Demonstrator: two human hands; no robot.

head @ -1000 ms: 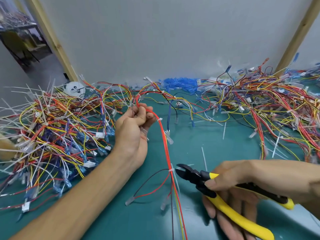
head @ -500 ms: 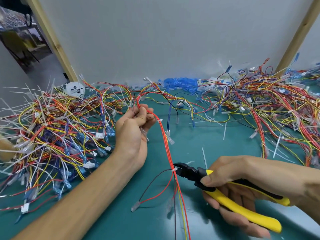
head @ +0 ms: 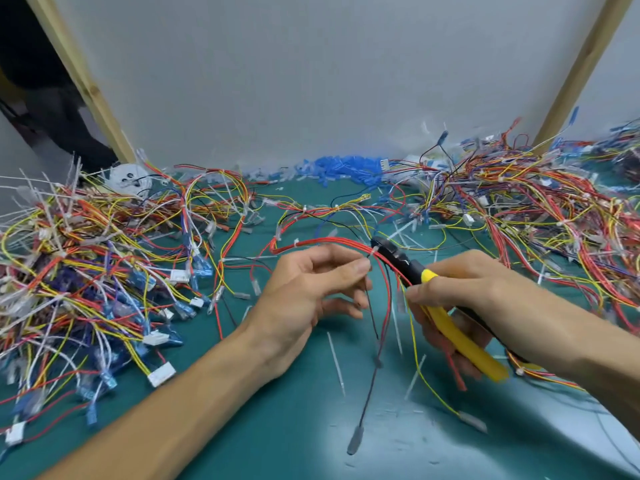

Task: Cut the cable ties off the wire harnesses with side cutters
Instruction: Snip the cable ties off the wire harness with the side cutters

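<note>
- Red wire harness point(head: 329, 241): held above the green mat point(head: 277, 427); white cable tie point(head: 374, 252) at the cutter tips.
- Left hand point(head: 304, 292): thumb and forefinger pinched the harness beside the tie.
- Right hand point(head: 478, 289): fingers wrapped round the side cutters point(head: 398, 259).
- Risk: blades biting insulation and nicking a wire; the fingertip was close.

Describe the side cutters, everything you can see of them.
The side cutters have a black, metal-looking head and yellow handles that look like plastic. The right hand grips the handles, its fingers curled round them. The tool slants up and to the left above the green mat. Its tip is at the red wire bundle, right beside a white cable tie. Whether the jaws are closed cannot be told.
</note>
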